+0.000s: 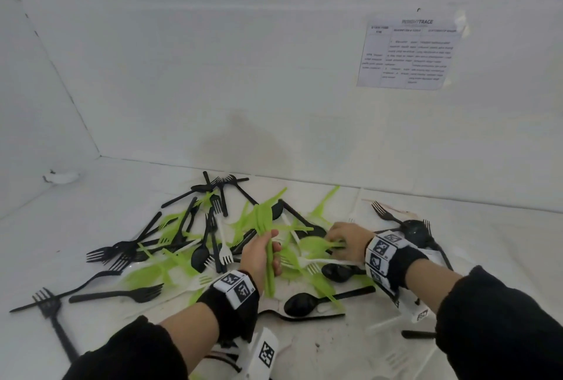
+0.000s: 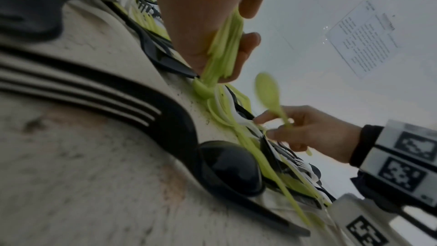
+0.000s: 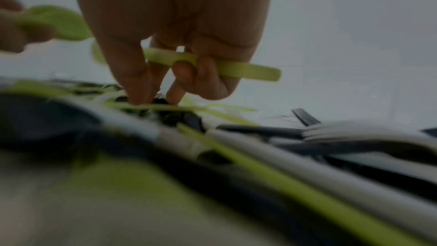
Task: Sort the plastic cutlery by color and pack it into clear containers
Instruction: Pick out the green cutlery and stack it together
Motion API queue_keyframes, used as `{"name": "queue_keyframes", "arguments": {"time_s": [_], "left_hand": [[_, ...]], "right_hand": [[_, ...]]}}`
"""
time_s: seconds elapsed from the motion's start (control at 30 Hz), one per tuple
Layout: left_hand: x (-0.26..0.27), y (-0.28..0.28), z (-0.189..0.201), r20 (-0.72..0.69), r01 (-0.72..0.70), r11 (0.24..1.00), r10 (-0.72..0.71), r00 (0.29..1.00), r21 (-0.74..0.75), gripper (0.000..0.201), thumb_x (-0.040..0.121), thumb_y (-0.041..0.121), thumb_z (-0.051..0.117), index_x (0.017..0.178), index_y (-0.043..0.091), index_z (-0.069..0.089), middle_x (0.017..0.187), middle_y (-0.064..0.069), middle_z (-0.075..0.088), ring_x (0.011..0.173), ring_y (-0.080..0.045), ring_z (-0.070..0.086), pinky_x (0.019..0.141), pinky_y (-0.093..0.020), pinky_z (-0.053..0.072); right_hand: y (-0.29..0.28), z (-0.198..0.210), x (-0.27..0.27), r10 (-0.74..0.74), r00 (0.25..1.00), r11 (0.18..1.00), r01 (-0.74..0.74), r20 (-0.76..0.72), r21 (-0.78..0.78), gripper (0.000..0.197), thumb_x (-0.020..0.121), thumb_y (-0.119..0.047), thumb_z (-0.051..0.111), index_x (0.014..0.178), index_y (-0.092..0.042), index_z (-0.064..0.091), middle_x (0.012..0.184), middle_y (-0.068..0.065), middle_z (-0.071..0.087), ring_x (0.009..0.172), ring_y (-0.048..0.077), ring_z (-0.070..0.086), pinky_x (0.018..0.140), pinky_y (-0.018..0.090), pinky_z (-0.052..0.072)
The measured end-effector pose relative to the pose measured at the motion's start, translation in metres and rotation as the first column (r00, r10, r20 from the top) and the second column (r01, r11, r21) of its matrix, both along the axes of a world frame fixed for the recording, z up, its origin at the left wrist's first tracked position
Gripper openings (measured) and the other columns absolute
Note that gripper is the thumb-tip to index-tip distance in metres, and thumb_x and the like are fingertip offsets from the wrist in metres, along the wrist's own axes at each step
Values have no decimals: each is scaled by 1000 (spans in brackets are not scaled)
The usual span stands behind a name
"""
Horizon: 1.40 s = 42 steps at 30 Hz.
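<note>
Left hand [image 1: 261, 253] grips green cutlery bundle [image 1: 268, 245]; right hand [image 1: 345, 236] pinches green spoon [image 2: 269, 94] over pile [image 1: 195, 245].

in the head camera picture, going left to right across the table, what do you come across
Lone black fork at the left edge → black fork with tines pointing right → left hand holding a bundle of green cutlery → right hand picking up a green spoon → black spoon on the right.
</note>
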<state>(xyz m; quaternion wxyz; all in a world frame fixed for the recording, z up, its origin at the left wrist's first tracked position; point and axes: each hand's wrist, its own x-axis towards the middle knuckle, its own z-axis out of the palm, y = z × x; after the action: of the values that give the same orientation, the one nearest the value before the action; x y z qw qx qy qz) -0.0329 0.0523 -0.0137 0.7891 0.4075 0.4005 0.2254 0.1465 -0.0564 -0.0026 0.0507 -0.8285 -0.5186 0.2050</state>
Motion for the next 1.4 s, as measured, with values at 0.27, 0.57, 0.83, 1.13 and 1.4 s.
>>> {"name": "queue_keyframes", "arguments": {"time_s": [0.27,0.57,0.83,1.13,1.4], "left_hand": [[-12,1,-1,-2,-42,997,42,999,59,7,96,17,48,91,14,52,59,-1,46,32,-10,35,36,-17,31],[-23,-8,-1,-5,-50,998,51,999,46,16,98,14,43,89,14,56,61,-3,45,35,-11,34,39,-18,31],[-32,-6,-1,-18,-101,991,103,995,91,15,97,12,43,89,13,57,60,-4,44,31,-11,33,37,-18,29],[-37,-7,0,-20,-95,990,98,995,102,16,97,14,43,91,14,58,63,-4,45,35,-13,34,40,-20,31],[-42,1,0,-10,-130,987,131,991,90,16,97,13,42,92,13,57,61,-3,45,33,-11,35,39,-19,30]], "right_hand": [[-4,6,-10,-13,987,993,-6,158,118,39,89,-20,53,128,-17,50,123,1,43,108,24,54,85,28,43],[-15,-7,-47,313,950,949,-313,2,-35,49,86,-22,61,132,-12,47,128,4,50,118,21,48,93,17,34],[-15,2,-49,486,833,872,-441,264,-214,44,92,-18,46,135,-29,45,134,-1,40,112,24,53,80,32,46],[18,-9,-76,423,838,905,-370,345,-211,55,92,-11,38,141,-33,27,131,3,38,73,25,46,44,25,25],[35,-4,-80,462,825,886,-416,324,-205,41,95,-22,45,136,-24,41,132,8,37,102,29,57,64,29,36]]}}
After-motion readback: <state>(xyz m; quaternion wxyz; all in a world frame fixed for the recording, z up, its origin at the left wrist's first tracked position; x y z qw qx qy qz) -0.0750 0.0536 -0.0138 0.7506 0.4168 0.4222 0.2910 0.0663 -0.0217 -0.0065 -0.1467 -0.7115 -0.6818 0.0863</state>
